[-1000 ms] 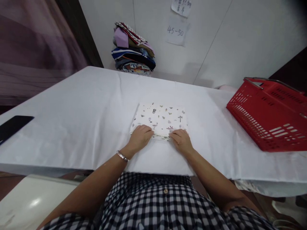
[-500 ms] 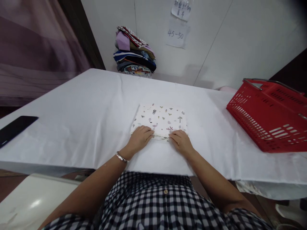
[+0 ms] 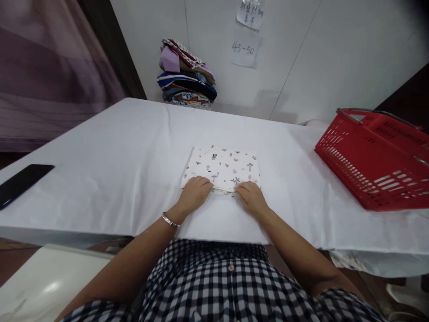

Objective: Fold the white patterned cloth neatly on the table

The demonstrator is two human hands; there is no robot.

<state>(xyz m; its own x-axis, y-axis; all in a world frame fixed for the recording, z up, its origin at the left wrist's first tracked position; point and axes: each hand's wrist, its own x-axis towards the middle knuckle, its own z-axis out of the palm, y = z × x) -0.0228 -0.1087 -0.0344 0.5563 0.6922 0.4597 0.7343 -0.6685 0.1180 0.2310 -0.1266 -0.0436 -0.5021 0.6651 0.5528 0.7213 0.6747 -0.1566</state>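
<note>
Folded cloth (image 3: 223, 167), white with small prints, flat on the table (image 3: 110, 156) near the front edge, roughly mid-width; left hand (image 3: 193, 194) at its near left corner, fingers curled over the edge, pressing on the cloth; right hand (image 3: 250, 197) at its near right corner, fingers likewise bent onto the edge, resting on the cloth; whether either pinches the layers or only presses: cannot tell. Both hands just beside each other, a short stretch of the cloth's near edge bare between them; silver bangle (image 3: 169, 219) on the left wrist. Red basket (image 3: 375, 156) well apart on the right, tilted; black phone (image 3: 22, 183) far left near the table edge; stack of folded fabrics (image 3: 186, 74) at the far side against the wall; paper note (image 3: 244, 49) reading 45-50 on the wall above.
</note>
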